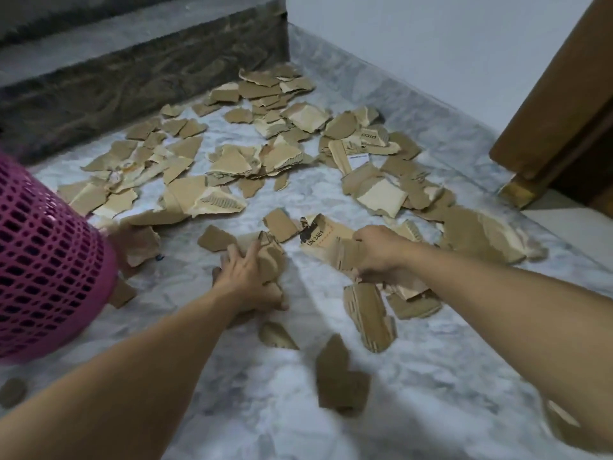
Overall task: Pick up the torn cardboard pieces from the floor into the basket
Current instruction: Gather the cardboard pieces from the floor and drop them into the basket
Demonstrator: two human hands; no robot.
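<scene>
At the far left a pink lattice basket [43, 260] stands on the pale marbled floor [431, 376], tipped a little in this wide view, with a few cardboard scraps lying against its foot. Just beside it, toward the middle, the left hand [247, 275] is pressed down over a crumpled wad of brown cardboard [268, 257], fingers spread and curled round it, thumb at the near edge, so it is grasping that bundle against the floor. More small scraps lie close to the left wrist and nearer the viewer, among them a dark, blurred piece [338, 376] in the foreground. To the right of the wad, the right hand [378, 250] grips a larger torn sheet printed "UN 3481" [326, 242], its fingers tucked under the ragged edge and the knuckles up. Below that hand sit a long corrugated strip [370, 315] and a couple of flat shards. Beyond both hands the torn cardboard pieces [252, 137] are strewn thickly across the floor, from beside the basket to the far corner, some overlapping, some showing a pale inner face. Behind them runs a dark stone step [139, 78], and at the far right a brown wooden door frame [557, 104] meets the white wall [414, 38].
</scene>
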